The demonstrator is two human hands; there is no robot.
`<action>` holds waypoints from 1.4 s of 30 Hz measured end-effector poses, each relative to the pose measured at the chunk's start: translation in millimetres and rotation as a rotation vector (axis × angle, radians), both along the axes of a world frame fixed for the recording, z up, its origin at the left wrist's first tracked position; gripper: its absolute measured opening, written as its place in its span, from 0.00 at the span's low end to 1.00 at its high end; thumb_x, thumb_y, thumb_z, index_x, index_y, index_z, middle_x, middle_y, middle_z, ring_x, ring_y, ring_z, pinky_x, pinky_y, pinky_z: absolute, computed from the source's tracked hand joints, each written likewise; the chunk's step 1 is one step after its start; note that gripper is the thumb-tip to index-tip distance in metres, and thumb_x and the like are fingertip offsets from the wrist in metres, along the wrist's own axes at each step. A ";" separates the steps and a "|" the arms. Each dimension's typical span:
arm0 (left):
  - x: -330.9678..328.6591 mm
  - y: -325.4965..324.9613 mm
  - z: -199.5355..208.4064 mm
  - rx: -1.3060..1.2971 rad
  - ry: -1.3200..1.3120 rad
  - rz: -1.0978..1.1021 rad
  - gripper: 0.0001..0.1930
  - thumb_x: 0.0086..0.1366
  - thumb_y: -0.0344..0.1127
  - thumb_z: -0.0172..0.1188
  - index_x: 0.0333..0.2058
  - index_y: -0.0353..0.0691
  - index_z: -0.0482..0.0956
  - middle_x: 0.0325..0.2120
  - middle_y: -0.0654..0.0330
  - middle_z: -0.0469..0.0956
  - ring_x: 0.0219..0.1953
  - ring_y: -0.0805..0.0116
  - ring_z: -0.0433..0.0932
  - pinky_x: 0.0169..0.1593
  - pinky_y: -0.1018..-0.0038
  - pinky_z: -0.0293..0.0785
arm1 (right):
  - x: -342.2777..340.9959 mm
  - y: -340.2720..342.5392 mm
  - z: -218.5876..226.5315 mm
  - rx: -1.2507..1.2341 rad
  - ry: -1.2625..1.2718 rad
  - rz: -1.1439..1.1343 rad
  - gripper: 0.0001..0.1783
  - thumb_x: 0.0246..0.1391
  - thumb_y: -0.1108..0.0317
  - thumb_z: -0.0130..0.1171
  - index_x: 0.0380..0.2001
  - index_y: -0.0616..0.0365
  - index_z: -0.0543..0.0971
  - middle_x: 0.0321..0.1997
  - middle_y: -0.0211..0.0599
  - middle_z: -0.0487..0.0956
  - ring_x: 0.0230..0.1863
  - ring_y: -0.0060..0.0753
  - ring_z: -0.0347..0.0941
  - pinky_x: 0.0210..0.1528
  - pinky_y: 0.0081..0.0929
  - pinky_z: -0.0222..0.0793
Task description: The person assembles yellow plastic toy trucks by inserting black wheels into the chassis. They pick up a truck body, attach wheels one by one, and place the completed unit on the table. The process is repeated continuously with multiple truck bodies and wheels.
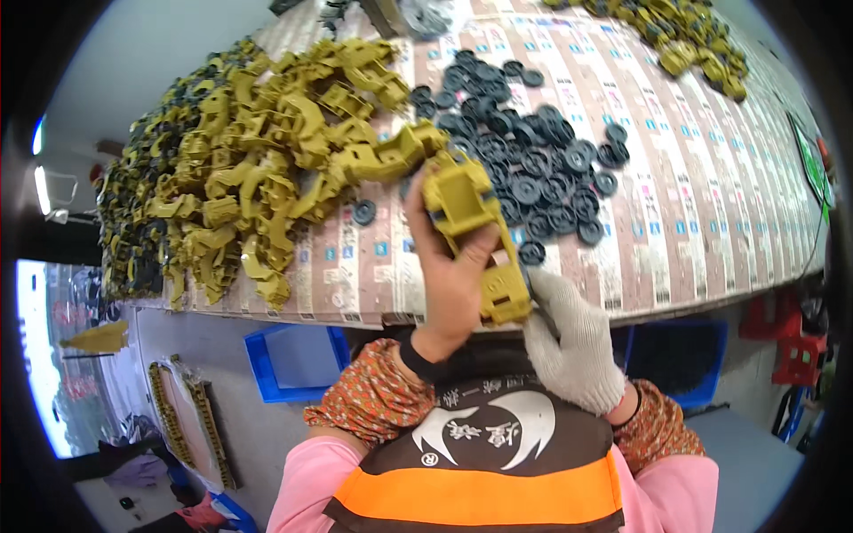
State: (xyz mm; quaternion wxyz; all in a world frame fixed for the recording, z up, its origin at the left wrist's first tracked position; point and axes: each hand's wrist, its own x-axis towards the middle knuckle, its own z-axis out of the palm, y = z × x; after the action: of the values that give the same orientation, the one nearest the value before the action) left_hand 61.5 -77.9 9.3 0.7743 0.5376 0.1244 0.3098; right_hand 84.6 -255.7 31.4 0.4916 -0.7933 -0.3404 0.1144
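Observation:
A yellow plastic toy truck body (464, 197), with a square open bed at its far end, is tilted over the table's near edge. My bare left hand (449, 275) is closed round its left side, thumb laid across the middle. My right hand (576, 342), in a white knit glove, grips the near right end of the body with bent fingers. Whether a wheel sits under those gloved fingers is hidden. Just beyond the body spreads a pile of dark grey toy wheels (533, 164). One loose wheel (363, 211) lies apart to the left.
A big heap of yellow toy bodies (258, 160) covers the table's left side, with yellow-and-dark pieces (133, 213) beyond it. More such pieces (684, 40) lie far right. Blue bins (258, 360) stand below the near edge, and red stools (795, 355) at the right.

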 end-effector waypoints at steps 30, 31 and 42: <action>16.8 179.2 38.3 0.543 0.301 0.017 0.16 0.73 0.29 0.58 0.58 0.41 0.76 0.49 0.66 0.77 0.53 0.73 0.74 0.58 0.74 0.71 | 434.4 85.6 76.6 0.156 0.180 -0.437 0.40 0.62 0.52 0.66 0.67 0.69 0.68 0.46 0.50 0.81 0.41 0.39 0.82 0.34 0.32 0.83; 25.7 190.0 44.7 0.675 0.331 0.038 0.17 0.72 0.29 0.59 0.58 0.40 0.76 0.49 0.64 0.78 0.53 0.71 0.75 0.59 0.72 0.71 | 426.5 97.3 77.1 0.143 0.118 -0.491 0.39 0.62 0.55 0.65 0.68 0.71 0.68 0.48 0.51 0.81 0.42 0.37 0.81 0.35 0.32 0.83; 184.4 296.4 62.1 1.549 1.109 0.376 0.34 0.65 0.50 0.67 0.66 0.43 0.70 0.57 0.51 0.80 0.62 0.47 0.77 0.64 0.42 0.66 | 265.9 73.3 37.2 -0.286 -0.200 0.013 0.27 0.58 0.64 0.65 0.59 0.64 0.79 0.57 0.50 0.84 0.49 0.42 0.85 0.51 0.36 0.81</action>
State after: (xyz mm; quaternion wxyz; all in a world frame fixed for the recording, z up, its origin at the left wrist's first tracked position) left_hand 245.8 218.5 71.4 -0.0249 0.9395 0.3172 0.1272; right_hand 350.6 -182.4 68.6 0.3366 -0.8604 -0.3729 0.0853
